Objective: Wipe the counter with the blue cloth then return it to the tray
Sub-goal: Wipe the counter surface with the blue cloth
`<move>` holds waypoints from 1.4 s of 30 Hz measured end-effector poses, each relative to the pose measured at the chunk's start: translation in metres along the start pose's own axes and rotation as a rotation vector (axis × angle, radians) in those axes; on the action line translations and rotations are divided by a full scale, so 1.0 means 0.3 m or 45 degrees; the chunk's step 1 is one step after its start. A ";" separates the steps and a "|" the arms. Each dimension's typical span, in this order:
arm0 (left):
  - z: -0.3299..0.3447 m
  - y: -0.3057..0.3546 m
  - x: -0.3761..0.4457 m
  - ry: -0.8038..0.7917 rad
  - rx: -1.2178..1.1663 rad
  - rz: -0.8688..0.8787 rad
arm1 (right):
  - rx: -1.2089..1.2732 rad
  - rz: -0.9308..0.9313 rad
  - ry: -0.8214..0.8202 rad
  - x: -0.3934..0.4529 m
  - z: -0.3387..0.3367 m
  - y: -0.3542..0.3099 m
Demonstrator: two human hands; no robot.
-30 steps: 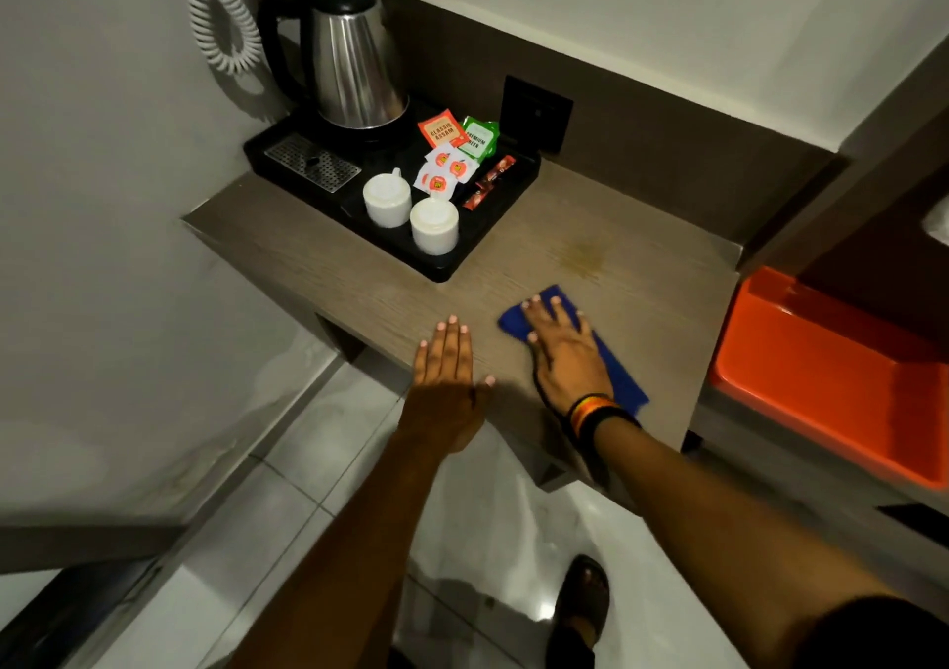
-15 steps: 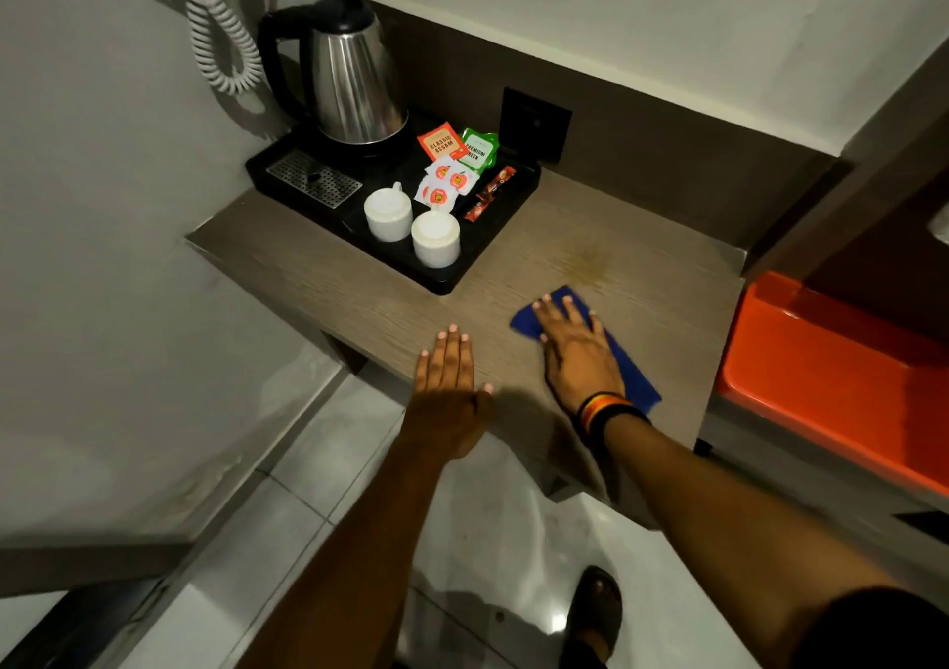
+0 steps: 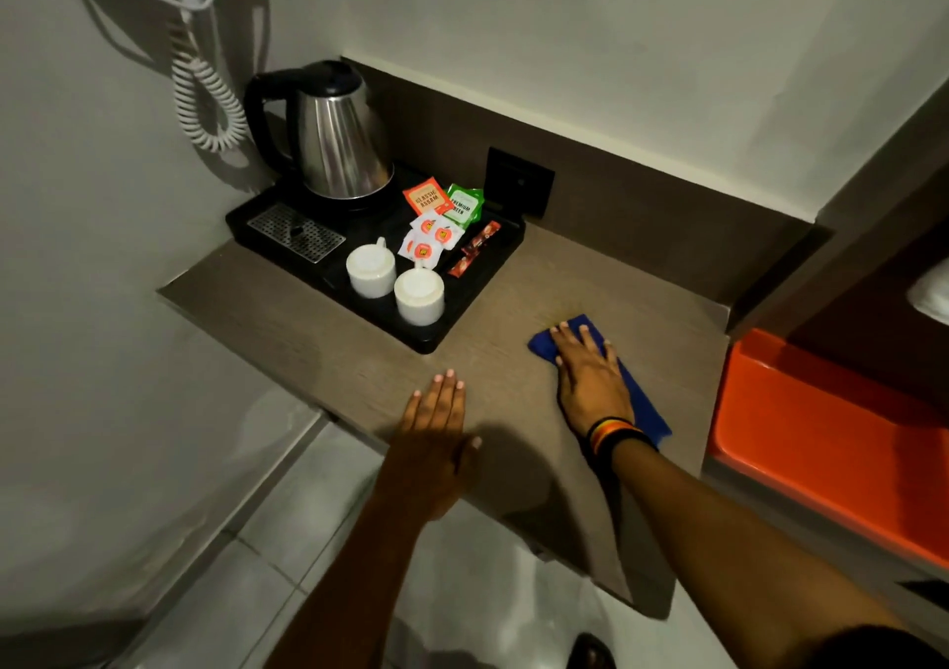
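The blue cloth [image 3: 643,404] lies flat on the brown wooden counter [image 3: 308,324], right of its middle. My right hand [image 3: 590,381] presses on the cloth with fingers spread, and blue shows past the fingertips and beside the wrist. That wrist wears striped bands. My left hand [image 3: 436,432] rests palm down on the counter's front edge, holding nothing. An orange tray [image 3: 821,442] sits lower, just past the counter's right end.
A black tray [image 3: 495,263] at the counter's back left carries a steel kettle [image 3: 339,139], two upturned white cups [image 3: 371,270], and tea sachets [image 3: 436,216]. A black wall socket [image 3: 519,181] is behind it. A coiled white cord [image 3: 205,93] hangs on the left wall.
My right hand has slid the cloth away from the front edge and a little to the right. The left hand has stayed at the edge. The view has tilted upward.
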State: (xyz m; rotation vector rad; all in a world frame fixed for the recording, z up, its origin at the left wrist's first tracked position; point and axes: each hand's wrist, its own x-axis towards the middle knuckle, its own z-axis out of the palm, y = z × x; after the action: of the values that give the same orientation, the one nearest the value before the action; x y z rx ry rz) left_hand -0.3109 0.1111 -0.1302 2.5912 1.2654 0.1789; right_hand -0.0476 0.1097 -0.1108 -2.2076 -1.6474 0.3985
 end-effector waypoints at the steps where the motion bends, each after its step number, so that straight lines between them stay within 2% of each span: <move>1: -0.004 0.001 0.006 -0.029 0.018 0.003 | -0.001 -0.078 -0.048 -0.034 0.011 -0.010; 3: -0.018 0.005 0.021 -0.070 0.035 0.000 | -0.020 -0.231 -0.125 -0.152 0.015 0.009; 5: -0.036 0.008 0.029 -0.056 0.018 -0.001 | 0.003 -0.239 -0.103 -0.230 -0.011 0.083; 10: -0.042 0.017 0.025 -0.015 0.009 0.021 | 0.077 0.149 0.114 0.008 -0.092 0.204; 13: -0.032 0.005 0.051 -0.046 0.002 0.017 | 0.143 0.335 0.176 0.208 -0.074 0.143; 16: -0.035 -0.003 0.065 -0.002 -0.032 0.039 | 0.302 0.503 0.193 0.277 -0.034 0.058; 20: -0.048 0.020 0.061 -0.005 -0.055 0.032 | 0.330 0.239 0.060 0.151 0.008 0.052; 26: -0.030 0.000 0.067 -0.088 -0.057 0.006 | 0.086 0.319 0.199 0.321 -0.026 0.052; 30: -0.021 -0.006 0.080 -0.045 -0.076 0.008 | -0.016 -0.051 -0.002 0.314 0.015 -0.046; 32: -0.033 0.000 0.075 -0.095 -0.009 -0.008 | -0.040 -0.257 -0.140 0.183 0.042 -0.070; 34: -0.051 0.010 0.069 -0.119 0.015 -0.002 | -0.077 -0.379 -0.180 0.016 0.037 -0.039; 37: -0.074 0.020 0.066 -0.086 -0.031 0.002 | -0.024 -0.276 -0.110 -0.084 -0.032 0.106; 39: -0.069 0.020 0.063 -0.081 -0.021 0.011 | -0.006 -0.101 -0.030 -0.009 -0.077 0.167; 42: -0.046 0.009 0.068 -0.061 -0.006 0.017 | -0.061 0.083 0.086 0.159 -0.066 0.124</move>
State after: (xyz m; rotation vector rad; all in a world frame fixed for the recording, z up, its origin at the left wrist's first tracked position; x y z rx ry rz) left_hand -0.2993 0.1279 -0.1163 2.5846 1.2305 0.1218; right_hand 0.0062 0.1435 -0.1100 -2.2886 -1.5690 0.3016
